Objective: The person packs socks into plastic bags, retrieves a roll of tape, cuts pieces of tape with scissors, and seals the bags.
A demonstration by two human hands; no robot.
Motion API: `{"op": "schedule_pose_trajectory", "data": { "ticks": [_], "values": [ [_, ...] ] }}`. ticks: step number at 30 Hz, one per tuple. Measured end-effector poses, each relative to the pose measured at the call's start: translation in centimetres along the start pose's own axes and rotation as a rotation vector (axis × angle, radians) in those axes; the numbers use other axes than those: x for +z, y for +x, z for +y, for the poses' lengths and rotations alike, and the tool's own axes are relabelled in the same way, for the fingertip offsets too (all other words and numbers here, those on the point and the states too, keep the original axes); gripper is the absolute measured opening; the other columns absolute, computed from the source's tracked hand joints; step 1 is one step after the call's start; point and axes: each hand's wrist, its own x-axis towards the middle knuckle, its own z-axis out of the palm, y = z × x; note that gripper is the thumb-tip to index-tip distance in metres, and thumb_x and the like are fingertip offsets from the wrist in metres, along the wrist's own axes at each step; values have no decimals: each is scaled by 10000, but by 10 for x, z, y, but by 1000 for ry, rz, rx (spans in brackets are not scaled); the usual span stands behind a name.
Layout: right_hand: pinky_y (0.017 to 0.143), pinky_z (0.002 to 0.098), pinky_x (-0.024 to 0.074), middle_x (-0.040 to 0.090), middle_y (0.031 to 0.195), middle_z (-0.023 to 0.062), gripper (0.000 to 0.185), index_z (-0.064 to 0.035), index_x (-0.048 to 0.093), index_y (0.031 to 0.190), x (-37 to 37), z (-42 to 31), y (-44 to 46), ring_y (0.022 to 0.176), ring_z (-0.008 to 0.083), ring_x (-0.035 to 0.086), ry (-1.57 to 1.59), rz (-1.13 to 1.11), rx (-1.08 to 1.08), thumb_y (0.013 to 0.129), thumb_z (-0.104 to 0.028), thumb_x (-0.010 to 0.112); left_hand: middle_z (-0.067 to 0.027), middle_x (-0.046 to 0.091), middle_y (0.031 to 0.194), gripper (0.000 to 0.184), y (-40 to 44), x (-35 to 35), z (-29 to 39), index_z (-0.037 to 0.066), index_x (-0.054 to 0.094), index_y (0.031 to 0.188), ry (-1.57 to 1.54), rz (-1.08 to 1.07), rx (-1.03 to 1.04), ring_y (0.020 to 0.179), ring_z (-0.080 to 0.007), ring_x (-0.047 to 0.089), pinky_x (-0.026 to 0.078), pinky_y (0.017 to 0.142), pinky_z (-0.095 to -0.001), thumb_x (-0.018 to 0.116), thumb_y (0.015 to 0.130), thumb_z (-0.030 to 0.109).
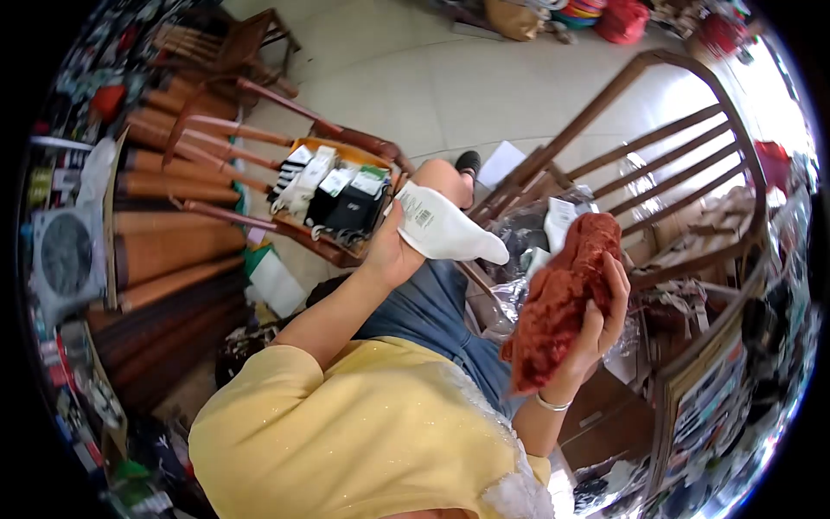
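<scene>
Left: tray (353, 154) of labelled black and white packs on wooden chair (363, 138). Left hand (393, 253) grips left end of white sock (454, 232), barcode label up, mid-scene above the lap. Clear plastic (510, 223) just right. Right hand (605, 316), near right, fingers curled around fuzzy red cloth (564, 290), held up.

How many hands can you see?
2: the left hand holds a labelled white sock-like item; the right hand holds a fuzzy red cloth. Neither is hidden.
</scene>
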Motion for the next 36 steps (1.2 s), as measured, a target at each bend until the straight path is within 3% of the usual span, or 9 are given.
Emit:
{"op": "schedule_pose_trajectory", "data": {
  "ticks": [2, 4, 8, 14, 18, 23, 26, 30, 36],
  "values": [
    [999, 386, 355, 553, 1164, 172, 397, 39, 590, 1088, 25, -10, -4, 1119, 297, 501, 162, -64, 32, 714, -17, 471, -63, 485, 1316, 399, -18, -34, 6, 117, 396, 1340, -26, 194, 26, 1250, -234, 430, 310, 1067, -451, 359, 992, 310],
    [915, 397, 425, 591, 1090, 141, 408, -30, 605, 1033, 75, -4, -5, 1030, 301, 559, -60, -270, -194, 649, 94, 545, -111, 506, 1272, 389, -27, -60, 12, 43, 405, 1299, 5, 302, 143, 1201, -262, 471, 345, 1052, -436, 355, 998, 285],
    [805, 408, 463, 499, 1198, 92, 525, -104, 534, 1192, 188, 66, -81, 913, 318, 505, -427, -846, -363, 670, -84, 582, -120, 537, 1223, 370, -30, -96, 24, 19, 438, 1253, 146, 456, 204, 1151, -240, 513, 389, 1018, -415, 355, 1000, 275],
    [918, 421, 428, 530, 1188, 139, 433, -40, 601, 1107, 127, 129, -65, 1021, 361, 508, -659, -710, 116, 678, -22, 546, -107, 556, 1215, 376, -37, -117, 75, 22, 451, 1241, 116, 527, 296, 1124, -239, 542, 431, 977, -414, 365, 995, 293],
    [945, 408, 408, 539, 1148, 158, 471, -22, 590, 1130, 155, 41, -50, 1025, 364, 515, -291, -632, -147, 665, -2, 522, -122, 548, 1224, 407, -40, -120, 78, 35, 429, 1269, 165, 529, 246, 1135, -270, 534, 431, 978, -423, 340, 997, 324],
    [843, 400, 477, 518, 1167, 84, 488, -89, 578, 1159, 190, 87, -95, 999, 322, 510, -620, -900, -224, 673, -57, 561, -119, 536, 1250, 389, -38, -109, 90, 59, 422, 1281, 59, 482, 271, 1145, -273, 528, 425, 980, -430, 355, 993, 312],
    [790, 398, 491, 531, 1188, 83, 398, -78, 607, 1097, 152, 98, -70, 969, 324, 523, -750, -775, -88, 708, -59, 529, -121, 523, 1265, 419, -43, -117, 137, 39, 402, 1296, 130, 477, 427, 1153, -282, 522, 418, 983, -457, 383, 984, 319],
    [930, 334, 417, 534, 1150, 172, 436, 27, 599, 1091, 109, 70, -50, 1057, 329, 531, -179, -731, 216, 681, 72, 456, -118, 505, 1290, 430, -29, -107, 168, 41, 385, 1315, 139, 472, 442, 1189, -282, 493, 413, 984, -464, 358, 992, 324],
    [991, 332, 367, 529, 1166, 163, 459, 15, 602, 1100, 72, 53, -65, 1113, 300, 507, -68, -638, 254, 676, 82, 440, -108, 494, 1311, 442, 12, -120, 182, 64, 405, 1315, 121, 476, 531, 1210, -295, 473, 407, 998, -476, 327, 994, 358]
  ]
}}
